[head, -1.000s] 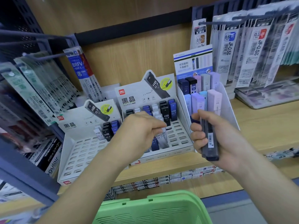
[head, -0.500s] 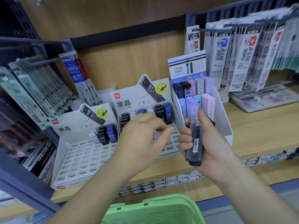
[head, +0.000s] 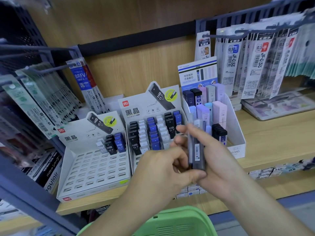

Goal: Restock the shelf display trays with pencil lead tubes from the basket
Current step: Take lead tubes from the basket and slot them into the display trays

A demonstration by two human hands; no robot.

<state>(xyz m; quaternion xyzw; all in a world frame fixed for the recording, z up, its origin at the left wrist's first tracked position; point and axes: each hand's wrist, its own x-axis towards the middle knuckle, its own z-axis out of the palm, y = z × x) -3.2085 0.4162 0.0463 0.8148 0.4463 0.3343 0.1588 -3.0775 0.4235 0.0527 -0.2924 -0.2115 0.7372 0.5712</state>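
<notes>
Green slatted plastic basket point(head: 179, 222) sits nearest, insides hidden. Above it, the right hand point(head: 221, 160) is wrapped round a bundle of slim smoky-grey pencil lead tubes point(head: 196, 149) with white barcode stickers, at least two. The left hand point(head: 162, 171) is curled, thumb at the bundle's bottom; can't tell if it's pinching. Behind: the left white card tray point(head: 95, 169) has three short columns, the middle white card tray point(head: 134, 99) has six, and the right white box point(head: 237, 133) holds pastels.

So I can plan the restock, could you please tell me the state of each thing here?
Left tray: mostly empty slots, a few filled at back.
Middle tray: back rows filled.
Right box: partly filled.
Tubes: upright bundle, gripped by right hand.
Left hand: curled at the bundle's base, grip unclear.
Basket: contents hidden.
</notes>
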